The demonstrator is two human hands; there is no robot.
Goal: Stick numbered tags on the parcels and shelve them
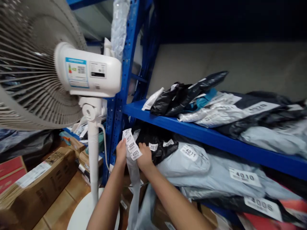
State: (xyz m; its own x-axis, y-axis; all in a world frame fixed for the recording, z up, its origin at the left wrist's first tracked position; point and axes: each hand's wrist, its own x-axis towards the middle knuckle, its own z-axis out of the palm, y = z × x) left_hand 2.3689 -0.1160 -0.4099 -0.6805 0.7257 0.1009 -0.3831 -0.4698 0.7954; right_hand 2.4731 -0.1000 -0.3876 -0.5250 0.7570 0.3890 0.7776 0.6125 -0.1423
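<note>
A strip of white number labels [131, 145] is stretched between my two hands, with 4019, 4004 and 4005 readable on it. My left hand [121, 152] pinches its left edge, while the fingers of my right hand [145, 156] close on the right edge near the 4005 label. The strip's pale tail [133, 195] hangs down between my forearms. Just behind my right hand lies a black plastic parcel [161, 155] with small labels. Beside it is a grey parcel marked 4011 [203, 161]. Further right is a grey parcel marked 4010 [223, 185].
A white standing fan [105, 72] stands close on the left. The blue shelf edge [177, 124] runs above my hands, with bagged parcels [206, 108] on top. Cardboard boxes [48, 182] lie on the tiled floor at left. A parcel marked 4006 [223, 203] sits low right.
</note>
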